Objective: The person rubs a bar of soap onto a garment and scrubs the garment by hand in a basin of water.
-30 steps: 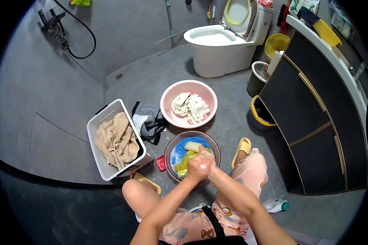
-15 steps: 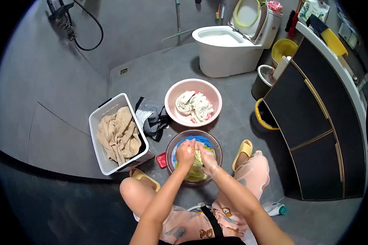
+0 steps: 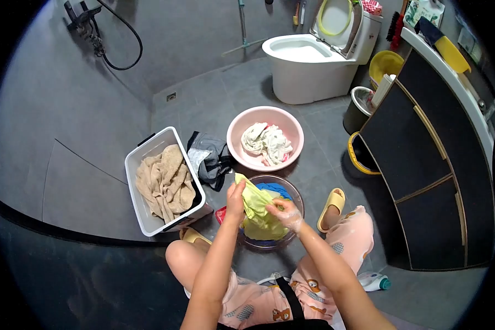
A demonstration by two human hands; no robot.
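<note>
A wet yellow-green cloth garment (image 3: 254,204) is stretched between my two hands above a brown see-through basin (image 3: 297,199). My left hand (image 3: 236,199) grips its upper left edge, fingers closed. On the other side my right hand (image 3: 286,213), with suds at the wrist, pinches the cloth. The garment's lower part still rests in the basin. Blue cloth (image 3: 275,189) lies in there too, partly covered. Beyond it, a pink basin (image 3: 234,124) holds white wrung-up cloth (image 3: 269,142) with some red or pink fabric under it.
At left stands a white bin (image 3: 143,220) with a beige towel (image 3: 162,181). Grey-black cloth (image 3: 208,159) lies beside it, and a red object (image 3: 220,214) by the brown basin. A bottle (image 3: 375,281) is near my right leg. Toilet (image 3: 308,71) and dark cabinet (image 3: 423,187) stand farther off.
Both hands were low in the brown basin, close together on the cloth. Now they have lifted part of the yellow-green garment up and spread it between them, the left hand higher.
</note>
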